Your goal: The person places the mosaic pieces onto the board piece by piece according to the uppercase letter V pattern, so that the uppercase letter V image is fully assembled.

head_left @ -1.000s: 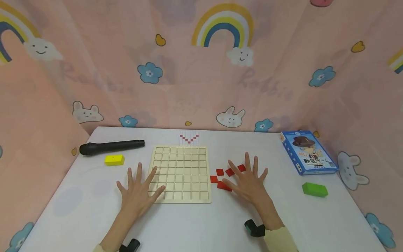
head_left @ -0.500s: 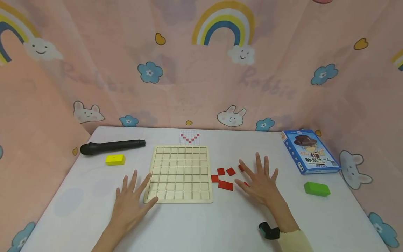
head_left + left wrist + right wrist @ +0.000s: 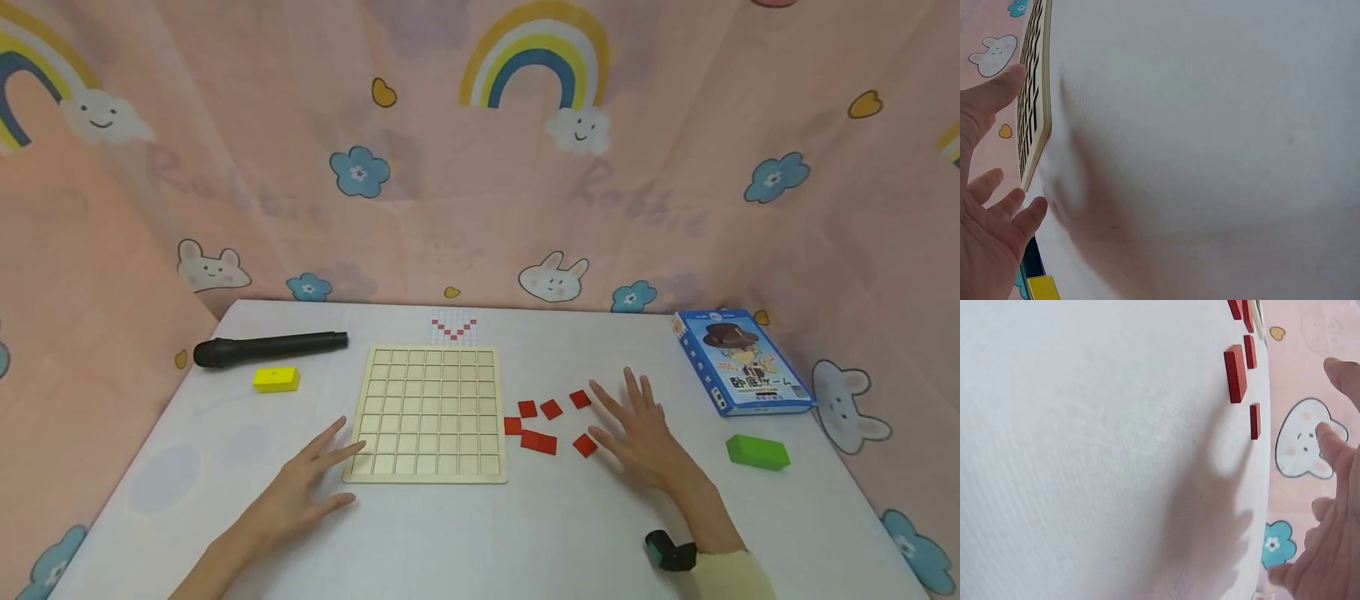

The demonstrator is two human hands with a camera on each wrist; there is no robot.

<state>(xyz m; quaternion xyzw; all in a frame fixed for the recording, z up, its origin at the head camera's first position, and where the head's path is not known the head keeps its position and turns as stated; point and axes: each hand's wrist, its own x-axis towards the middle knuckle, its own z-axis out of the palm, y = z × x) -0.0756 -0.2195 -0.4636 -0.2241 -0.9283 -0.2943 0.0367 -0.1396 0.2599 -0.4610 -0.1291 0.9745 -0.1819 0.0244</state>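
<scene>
A pale wooden grid board (image 3: 426, 415) lies in the middle of the white table. My left hand (image 3: 296, 492) hovers at its lower left corner, fingers extended and holding nothing. In the left wrist view that hand (image 3: 991, 225) shows spread fingers beside the board's edge (image 3: 1046, 112). Several red square tiles (image 3: 551, 409) lie scattered right of the board, one of them (image 3: 512, 426) against its edge. Just right of the tiles is my right hand (image 3: 641, 437), fingers spread, grasping nothing. The right wrist view shows this hand (image 3: 1329, 519) apart from a red tile (image 3: 1235, 374).
A small card with a red V pattern (image 3: 453, 327) lies behind the board. At the left are a black microphone (image 3: 270, 348) and a yellow block (image 3: 276, 380). A blue game box (image 3: 742, 362) and a green block (image 3: 757, 452) sit at the right.
My left hand has drawn back toward the lower left, off most of the board, and turned. My right hand has shifted right, uncovering the red tiles.
</scene>
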